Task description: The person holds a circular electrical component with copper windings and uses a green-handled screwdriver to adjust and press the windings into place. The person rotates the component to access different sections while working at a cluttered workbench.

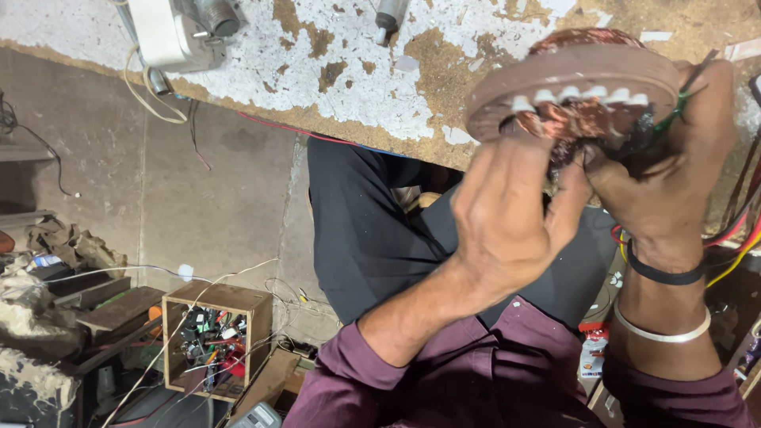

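left hand: my left hand [507,214] is closed around the near side of the round motor stator [579,87], fingers curled up into its middle, thumb pressed at the copper winding [567,123].
right hand: my right hand [674,166] grips the stator's right rim, fingers wrapped over the edge; a dark band and a pale bangle [662,329] sit on that wrist.
stator: a brown ring with white slot liners and reddish copper coils, held tilted in the air above my lap, just off the near edge of the tabletop [357,87], not resting on it.
leads: green and dark wires [682,107] leave the stator on the right, pinched under my right fingers; i cannot tell where they end.
tabletop: worn, white coating flaked off; a white casing [170,32] sits at its far left edge.
floor: a wooden box of small parts [214,341] stands to the lower left, with loose wires around it.
risk, winding: i judge my thumb could scrape or bend the thin copper if it presses harder, since it bears right on the coil.
risk, drop: nothing supports the stator; if either grip slackens, it could fall onto my legs.
risk, leads: the pinched wires could be strained at their roots if the ring is twisted.
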